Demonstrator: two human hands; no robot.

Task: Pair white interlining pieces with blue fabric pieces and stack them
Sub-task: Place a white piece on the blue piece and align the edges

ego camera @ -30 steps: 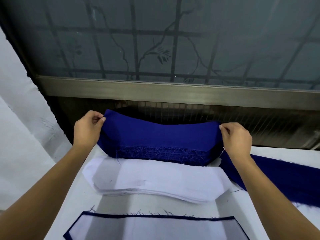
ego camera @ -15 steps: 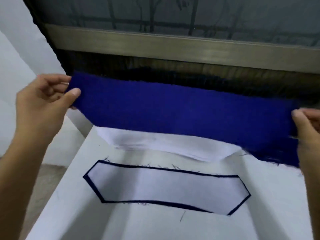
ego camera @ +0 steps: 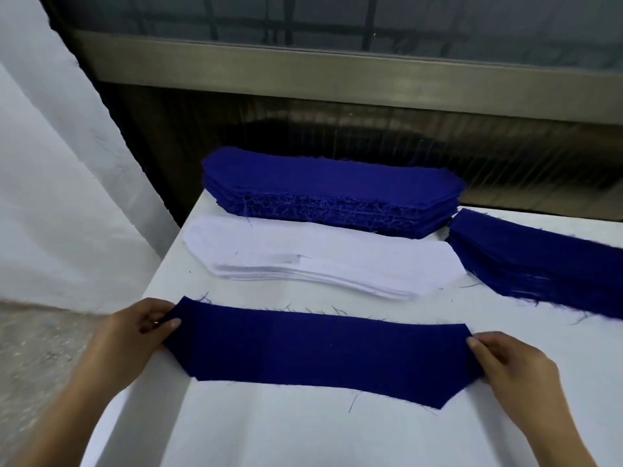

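Note:
A single blue fabric piece [ego camera: 320, 352] lies flat on the white table near me, covering the white-on-blue pair seen earlier. My left hand [ego camera: 135, 335] pinches its left tip between thumb and fingers. My right hand [ego camera: 509, 369] pinches its right end. Behind it lies a stack of white interlining pieces [ego camera: 323, 261]. Farther back stands a thick stack of blue fabric pieces [ego camera: 330, 190] with frayed edges.
A second pile of blue fabric [ego camera: 546, 257] lies at the right. The white table [ego camera: 303, 433] ends at its left edge, with floor below. A metal window ledge [ego camera: 337, 75] runs behind the stacks. Loose threads dot the table.
Both hands lifted one blue piece off the far stack, carried it toward me and laid it down over the white interlining piece in front. The camera tilted down.

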